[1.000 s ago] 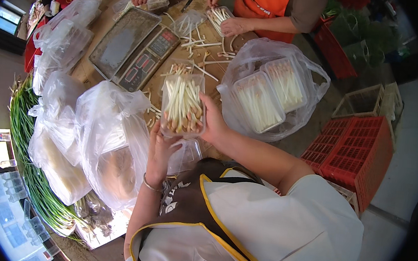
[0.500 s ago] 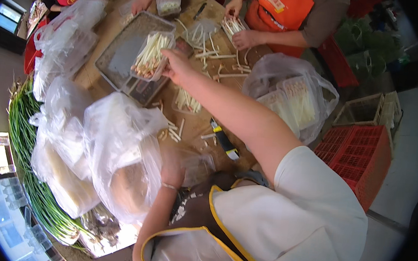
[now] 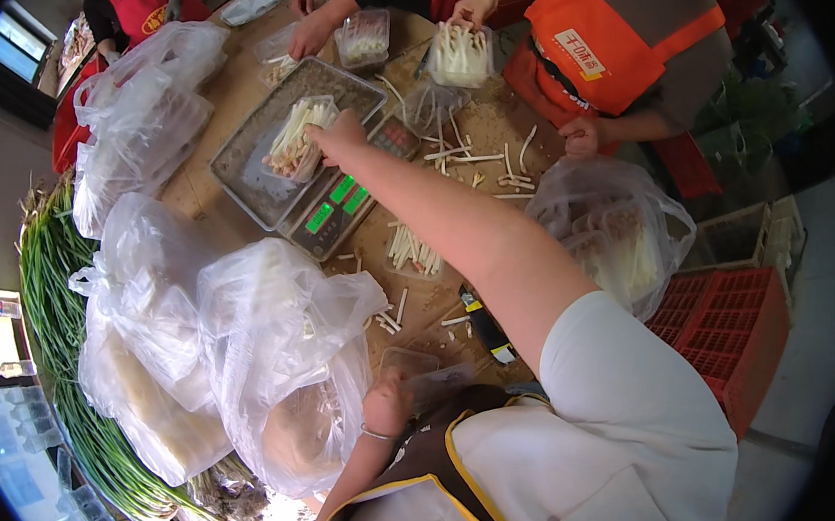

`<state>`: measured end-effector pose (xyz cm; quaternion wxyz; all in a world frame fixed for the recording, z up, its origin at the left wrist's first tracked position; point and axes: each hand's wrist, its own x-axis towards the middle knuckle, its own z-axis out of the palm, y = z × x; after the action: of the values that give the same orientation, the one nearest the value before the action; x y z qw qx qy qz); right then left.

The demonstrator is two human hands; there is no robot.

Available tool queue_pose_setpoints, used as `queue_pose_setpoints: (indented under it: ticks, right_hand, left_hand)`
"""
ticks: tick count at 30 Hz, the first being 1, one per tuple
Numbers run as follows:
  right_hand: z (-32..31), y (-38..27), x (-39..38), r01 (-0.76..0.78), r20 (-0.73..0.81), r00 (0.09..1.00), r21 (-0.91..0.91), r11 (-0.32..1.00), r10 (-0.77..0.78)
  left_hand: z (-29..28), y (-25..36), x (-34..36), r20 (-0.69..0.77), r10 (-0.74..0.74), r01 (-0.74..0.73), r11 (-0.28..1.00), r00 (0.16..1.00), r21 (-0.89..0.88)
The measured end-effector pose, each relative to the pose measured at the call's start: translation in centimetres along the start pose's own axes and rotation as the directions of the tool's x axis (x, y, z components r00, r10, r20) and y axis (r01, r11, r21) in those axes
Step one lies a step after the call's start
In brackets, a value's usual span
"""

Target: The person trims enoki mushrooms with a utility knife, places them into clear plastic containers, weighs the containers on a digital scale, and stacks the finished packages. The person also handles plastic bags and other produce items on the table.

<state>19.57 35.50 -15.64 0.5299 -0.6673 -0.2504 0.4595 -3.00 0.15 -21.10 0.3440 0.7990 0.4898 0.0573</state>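
My right hand (image 3: 341,140) grips the edge of a clear plastic box (image 3: 301,137) full of white stalks with pinkish ends. That box is over the metal tray (image 3: 236,165) of a digital scale (image 3: 317,239), whose green displays are lit; whether it rests there I cannot tell. My left hand (image 3: 386,405) is curled closed near my body, beside a small clear plastic container (image 3: 412,362); what its fingers hold is unclear. Another open box of white stalks (image 3: 414,250) lies under my right forearm. A black and yellow cutter knife (image 3: 487,330) is nearby.
Bulky plastic bags (image 3: 278,348) crowd the left side, beside long green onions (image 3: 59,327). A bag of packed boxes (image 3: 611,239) stands right, near red crates (image 3: 722,330). Loose stalks (image 3: 468,157) litter the table. Across it, a co-worker's hand (image 3: 476,7) holds a filled box (image 3: 460,56).
My right hand has lowered the filled box slightly over the scale tray, and the green displays now show. My left hand has moved right, away from the bag. A co-worker has raised a box.
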Motion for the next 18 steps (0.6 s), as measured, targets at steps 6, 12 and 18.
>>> queue_pose_setpoints:
  ticks: [6,12,18]
  right_hand:
    - [-2.9,-0.3,0.7,-0.008,0.254,0.964,-0.249,0.968,0.073]
    - [-7.4,1.4,-6.7,-0.039,0.313,0.95,0.18,0.983,-0.019]
    - [-15.6,1.3,-15.6,-0.11,0.289,0.957,0.261,0.959,0.031]
  left_hand:
    - [-1.4,2.9,0.6,-0.11,0.242,-0.257,0.955,0.964,-0.148]
    - [-6.6,7.5,1.2,-0.215,0.251,-0.305,0.911,0.944,-0.276]
    - [-12.3,10.2,0.7,-0.181,0.141,-0.203,0.894,0.973,-0.399]
